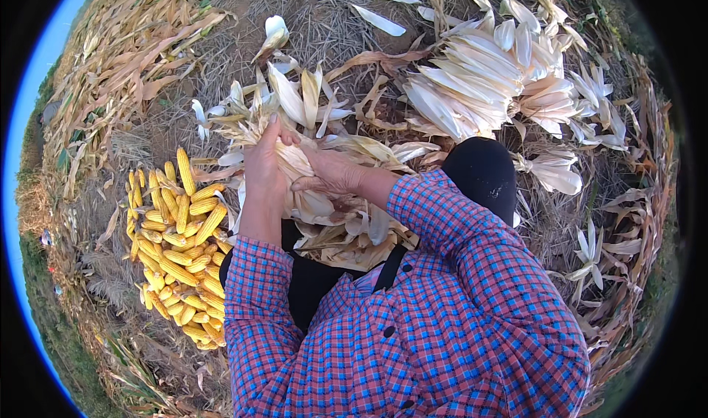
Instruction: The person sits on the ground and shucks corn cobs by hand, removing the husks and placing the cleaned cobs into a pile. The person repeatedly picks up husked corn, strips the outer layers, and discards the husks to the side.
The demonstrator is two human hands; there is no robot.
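Between my two hands is a bundle of pale dry corn husks [292, 160], its frayed ends pointing up and left. My left hand [266, 161] wraps the left side of the bundle, thumb raised along it. From the right, my right hand [327, 170] grips the same husks, thumb underneath. Whether an ear of corn sits inside the bundle is hidden. Loose husks [376, 224] lie below my hands between my knees, and more husks [296, 94] spread on the ground just beyond them.
A heap of husked yellow corn ears [185, 252] lies at my left. Stacked pale husks [470, 81] lie ahead on the right, with a small tied-looking husk bunch [553, 169] near my right knee [481, 169]. Dry corn stalks [127, 47] cover the ground at far left.
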